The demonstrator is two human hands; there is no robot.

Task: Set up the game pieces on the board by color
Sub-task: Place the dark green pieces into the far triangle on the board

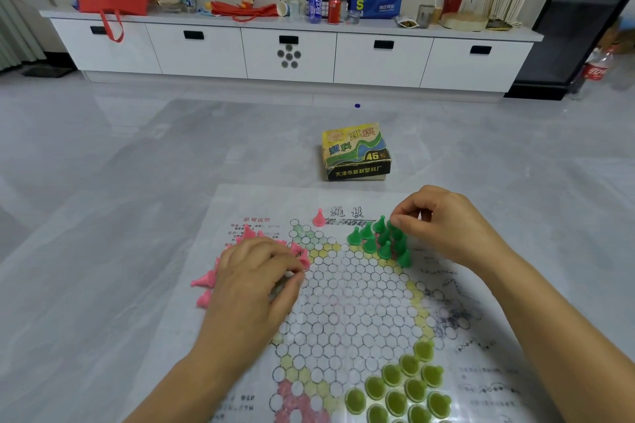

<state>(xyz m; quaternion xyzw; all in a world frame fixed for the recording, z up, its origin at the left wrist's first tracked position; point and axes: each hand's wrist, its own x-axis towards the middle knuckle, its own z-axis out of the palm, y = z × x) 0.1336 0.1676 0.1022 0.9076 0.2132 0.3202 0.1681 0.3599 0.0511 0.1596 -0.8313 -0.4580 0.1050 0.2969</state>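
Observation:
A paper checkers board (347, 292) with rings of circles lies on the floor. Dark green pieces (379, 242) stand clustered in its far right corner, and my right hand (436, 223) pinches one piece at the back of that cluster. Pink pieces (206, 282) lie scattered at the left corner, some tipped over. My left hand (254, 282) is curled over them, fingertips down among the pieces; what it holds is hidden. One pink piece (319, 218) stands alone at the far edge. Olive green pieces (409, 388) fill the near right corner.
The game's cardboard box (355, 153) sits on the grey floor just beyond the board. A low white cabinet (288, 51) with bags, bottles and cans runs along the far wall. A cola bottle (596, 70) stands at the right.

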